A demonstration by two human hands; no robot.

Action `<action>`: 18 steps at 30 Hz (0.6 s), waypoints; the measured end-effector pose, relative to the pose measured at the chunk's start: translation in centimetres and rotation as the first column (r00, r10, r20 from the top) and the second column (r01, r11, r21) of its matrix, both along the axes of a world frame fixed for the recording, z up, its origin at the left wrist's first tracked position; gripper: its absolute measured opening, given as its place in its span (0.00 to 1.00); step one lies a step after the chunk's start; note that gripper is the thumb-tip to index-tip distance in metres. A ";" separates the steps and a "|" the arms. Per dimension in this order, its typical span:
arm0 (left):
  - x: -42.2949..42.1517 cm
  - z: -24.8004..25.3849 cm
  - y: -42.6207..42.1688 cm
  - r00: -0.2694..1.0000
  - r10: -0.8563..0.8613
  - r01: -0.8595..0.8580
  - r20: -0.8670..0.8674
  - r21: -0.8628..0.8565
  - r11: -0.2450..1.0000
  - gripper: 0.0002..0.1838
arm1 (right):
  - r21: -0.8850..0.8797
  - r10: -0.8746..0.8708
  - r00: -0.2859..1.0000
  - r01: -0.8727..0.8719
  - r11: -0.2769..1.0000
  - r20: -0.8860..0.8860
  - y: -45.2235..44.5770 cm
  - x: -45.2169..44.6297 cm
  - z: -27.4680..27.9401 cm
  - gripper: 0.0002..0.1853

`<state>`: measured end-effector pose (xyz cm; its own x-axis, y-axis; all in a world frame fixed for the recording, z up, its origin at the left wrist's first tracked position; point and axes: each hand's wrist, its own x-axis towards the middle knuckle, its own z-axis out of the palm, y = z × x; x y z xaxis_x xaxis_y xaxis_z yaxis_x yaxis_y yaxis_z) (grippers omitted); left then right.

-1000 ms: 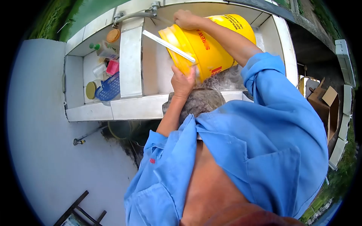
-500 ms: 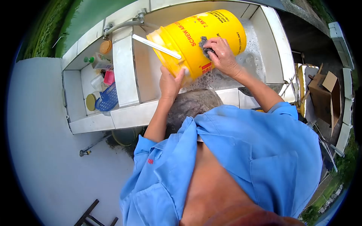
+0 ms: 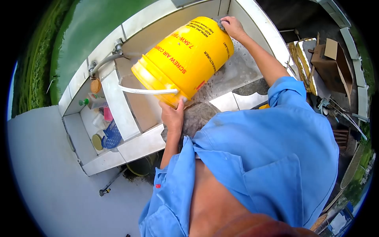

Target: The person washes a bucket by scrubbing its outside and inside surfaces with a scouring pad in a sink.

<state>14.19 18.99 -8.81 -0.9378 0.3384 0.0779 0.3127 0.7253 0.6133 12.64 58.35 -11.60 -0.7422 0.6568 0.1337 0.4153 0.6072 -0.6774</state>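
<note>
A yellow plastic bucket (image 3: 185,55) with red and black print lies tilted on its side in the tiled sink (image 3: 252,12). Its white handle (image 3: 146,91) hangs across the rim end at the lower left. My left hand (image 3: 173,116) grips the bucket's rim near the handle's end. At the bucket's far bottom edge, my right hand (image 3: 233,27) presses a grey scouring pad (image 3: 220,25) against the plastic, fingers closed over it. Soapy water (image 3: 241,65) lies in the basin beneath the bucket.
A tap with a grey hose (image 3: 106,63) sits on the sink's back wall. The left compartment holds a blue basket (image 3: 111,135), a green-capped bottle (image 3: 94,102) and a round lid (image 3: 97,141). A cardboard box (image 3: 331,65) stands at the right.
My right hand has slid the scouring pad from the bucket's side to its bottom edge. The bucket has turned a little, its handle now hanging lower. The view has shifted.
</note>
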 end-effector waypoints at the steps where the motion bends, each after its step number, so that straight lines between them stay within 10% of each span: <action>1: -0.1 0.3 -0.2 1.000 -0.014 0.014 0.004 -0.016 1.000 0.28 | 0.002 -0.028 0.999 0.028 1.000 -0.027 -0.4 0.2 -0.1 0.16; 4: -2.2 4.4 -2.9 0.898 -0.223 0.334 0.379 -0.259 0.906 0.25 | 0.002 -0.028 0.988 0.028 1.000 -0.154 -1.0 1.1 -0.9 0.16; 7: -5.2 11.9 -4.9 0.717 -0.301 0.251 0.629 0.169 0.953 0.15 | 0.011 -0.022 0.991 0.023 1.000 -0.135 -1.7 2.2 -0.9 0.16; 9: -7.4 13.4 -3.9 0.961 -0.159 0.070 0.225 0.360 0.930 0.14 | 0.050 0.003 0.988 0.005 0.999 -0.155 -1.8 2.8 -1.2 0.16; 12: -12.6 10.0 -0.9 0.994 0.057 -0.015 -0.089 0.410 0.912 0.27 | 0.003 -0.012 0.988 0.013 1.000 -0.157 -2.3 4.0 -2.0 0.15; 14: -14.2 6.5 0.9 0.992 0.129 -0.126 0.007 0.301 0.945 0.29 | -0.230 -0.043 0.980 -0.003 0.973 -0.193 -2.5 5.3 -3.3 0.15; 16: -14.8 3.3 1.9 0.669 -0.065 -0.486 0.740 0.502 0.716 0.28 | -0.414 -0.086 0.976 -0.004 0.910 -0.199 -4.2 6.9 -2.0 0.15; 18: -14.8 2.8 2.3 0.599 -0.131 -0.572 0.790 0.538 0.619 0.22 | -0.803 -0.342 0.939 0.179 0.569 -0.033 -5.6 7.8 0.2 0.14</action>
